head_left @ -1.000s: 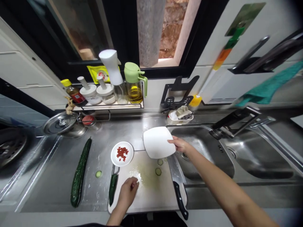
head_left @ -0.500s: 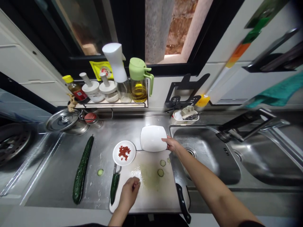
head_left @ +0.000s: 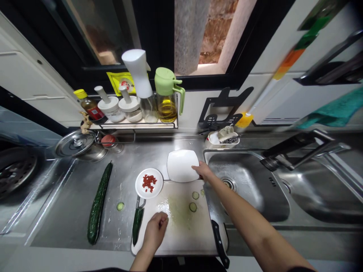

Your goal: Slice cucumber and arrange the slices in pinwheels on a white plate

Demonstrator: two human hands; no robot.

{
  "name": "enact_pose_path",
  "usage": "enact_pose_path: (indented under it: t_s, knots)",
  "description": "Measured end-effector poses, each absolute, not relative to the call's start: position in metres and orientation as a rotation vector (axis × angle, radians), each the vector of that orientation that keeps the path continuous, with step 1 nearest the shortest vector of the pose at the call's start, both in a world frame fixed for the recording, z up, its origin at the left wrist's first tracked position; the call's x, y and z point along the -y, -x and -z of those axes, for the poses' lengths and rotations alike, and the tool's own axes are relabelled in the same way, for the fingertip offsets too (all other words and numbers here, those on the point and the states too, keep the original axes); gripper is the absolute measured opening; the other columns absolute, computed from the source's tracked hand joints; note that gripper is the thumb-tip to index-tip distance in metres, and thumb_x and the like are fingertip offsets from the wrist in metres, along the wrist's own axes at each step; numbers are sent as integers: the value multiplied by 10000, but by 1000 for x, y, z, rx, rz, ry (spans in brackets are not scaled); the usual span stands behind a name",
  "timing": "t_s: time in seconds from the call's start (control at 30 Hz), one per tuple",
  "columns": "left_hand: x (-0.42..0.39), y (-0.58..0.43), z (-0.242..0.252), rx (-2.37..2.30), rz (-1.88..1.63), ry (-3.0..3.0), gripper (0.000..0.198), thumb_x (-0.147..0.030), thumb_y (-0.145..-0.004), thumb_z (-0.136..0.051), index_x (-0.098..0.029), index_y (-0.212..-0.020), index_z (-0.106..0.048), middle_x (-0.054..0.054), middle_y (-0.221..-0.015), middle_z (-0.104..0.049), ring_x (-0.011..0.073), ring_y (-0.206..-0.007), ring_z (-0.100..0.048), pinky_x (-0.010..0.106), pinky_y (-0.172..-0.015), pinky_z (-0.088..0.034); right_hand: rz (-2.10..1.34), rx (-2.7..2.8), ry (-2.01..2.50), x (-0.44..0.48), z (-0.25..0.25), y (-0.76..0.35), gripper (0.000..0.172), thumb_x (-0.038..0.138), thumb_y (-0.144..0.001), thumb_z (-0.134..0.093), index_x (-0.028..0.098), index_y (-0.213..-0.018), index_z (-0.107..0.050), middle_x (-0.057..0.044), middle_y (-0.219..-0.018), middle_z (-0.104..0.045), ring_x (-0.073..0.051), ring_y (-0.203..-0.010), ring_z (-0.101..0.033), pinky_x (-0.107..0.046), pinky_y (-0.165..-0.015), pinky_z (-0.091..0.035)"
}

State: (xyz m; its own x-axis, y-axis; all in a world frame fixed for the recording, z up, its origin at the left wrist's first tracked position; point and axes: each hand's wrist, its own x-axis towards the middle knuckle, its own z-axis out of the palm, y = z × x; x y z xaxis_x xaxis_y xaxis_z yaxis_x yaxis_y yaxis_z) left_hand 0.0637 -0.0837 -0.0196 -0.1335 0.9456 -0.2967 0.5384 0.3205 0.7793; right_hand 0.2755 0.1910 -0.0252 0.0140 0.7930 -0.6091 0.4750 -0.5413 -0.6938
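My right hand (head_left: 202, 170) grips the right edge of a white squarish plate (head_left: 181, 164), thumb on top and the other fingers mostly hidden. That plate is at the far edge of the white cutting board (head_left: 181, 234). My left hand (head_left: 155, 228) is curled closed over the board's left part, with nothing showing in it. Beside it lies a cut cucumber piece (head_left: 137, 226). Thin cucumber slices (head_left: 193, 207) rest on the board's right side. A round white plate (head_left: 141, 192) with small red pieces (head_left: 149, 182) sits at the board's far left corner.
A whole cucumber (head_left: 99, 207) and one slice (head_left: 120, 206) lie on the steel counter at left. A black-handled knife (head_left: 219, 241) sits along the board's right edge. The sink (head_left: 249, 189) is at right; a condiment shelf (head_left: 136, 126) and lidded pot (head_left: 76, 145) stand behind.
My right hand and the squarish plate have shifted very slightly left. My left hand stays curled in the same place.
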Motion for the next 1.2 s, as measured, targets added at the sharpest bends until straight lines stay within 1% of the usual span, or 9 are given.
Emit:
enact_pose_path:
  t_s: [0.2, 0.37, 0.57, 0.7, 0.77, 0.9, 0.97, 1.07, 1.2]
  knots:
    - [84, -65, 17, -1800, -640, -1332, 253, -359, -856, -447, -184, -812, -623, 43, -775, -606, 152, -705, -556, 265, -693, -457, -1264, 1657, 2182, -199, 18, -279, 274, 317, -671, -750, 155, -881, -682, -90, -901, -707, -229, -908, -631, -259, -702, -462]
    - [83, -65, 13, -1802, -648, -1334, 252, -358, -860, -442, -185, -812, -618, 36, -767, -601, 146, -694, -555, 265, -690, -464, -1077, 1850, 2304, -200, 15, -276, 371, 361, -647, -756, 128, -921, -665, -141, -1027, -681, -266, -1012, -605, -279, -757, -443]
    - [84, -66, 10, -1803, -651, -1383, 246, -344, -863, -452, -182, -852, -636, 36, -769, -604, 144, -687, -565, 276, -690, -484, -937, 1920, 2371, -194, 5, -270, 465, 398, -705, -722, 127, -1056, -586, -139, -1020, -670, -239, -967, -617, -264, -702, -427]
    - [90, -58, 5, -1854, -752, -1425, 256, -318, -873, -447, -184, -985, -633, 70, -906, -635, 158, -758, -600, 303, -735, -508, -823, 1952, 2336, -172, -11, -275, 463, 443, -809, -610, 128, -1132, -507, -139, -1013, -655, -229, -933, -618, -264, -679, -406]
    - [94, -48, 2, -1988, -826, -1446, 272, -322, -870, -451, -183, -1038, -613, 93, -987, -628, 185, -834, -609, 338, -777, -510, -775, 1981, 2310, -144, -21, -284, 416, 439, -857, -546, 137, -1137, -485, -129, -976, -657, -227, -908, -621, -267, -674, -393]
    - [99, -23, -1, -2376, -801, -1442, 300, -369, -825, -515, -163, -1035, -574, 118, -991, -584, 268, -981, -561, 447, -876, -469, -739, 2082, 2284, -56, -35, -312, 325, 416, -913, -448, 144, -1090, -474, -103, -831, -662, -229, -754, -639, -281, -615, -363]
    - [100, -13, 2, -2503, -709, -1418, 349, -397, -792, -560, -156, -1045, -549, 120, -998, -559, 294, -1018, -532, 481, -894, -450, -725, 2163, 2292, -10, -34, -324, 306, 405, -933, -396, 145, -1080, -461, -115, -847, -661, -232, -716, -643, -291, -598, -363]
    - [101, -9, 11, -2569, -581, -1396, 415, -413, -763, -597, -147, -1069, -513, 116, -1009, -527, 306, -1041, -510, 487, -894, -442, -724, 2202, 2304, 37, -26, -332, 311, 452, -928, -398, 177, -1062, -457, -114, -928, -650, -240, -745, -651, -296, -593, -387]
    - [104, -8, 22, -2554, -538, -1384, 405, -395, -788, -563, -136, -1088, -479, 124, -1014, -514, 306, -1043, -508, 463, -866, -457, -661, 2202, 2313, 56, -12, -332, 271, 357, -910, -454, 194, -1126, -465, -123, -1044, -624, -241, -837, -650, -304, -646, -431]
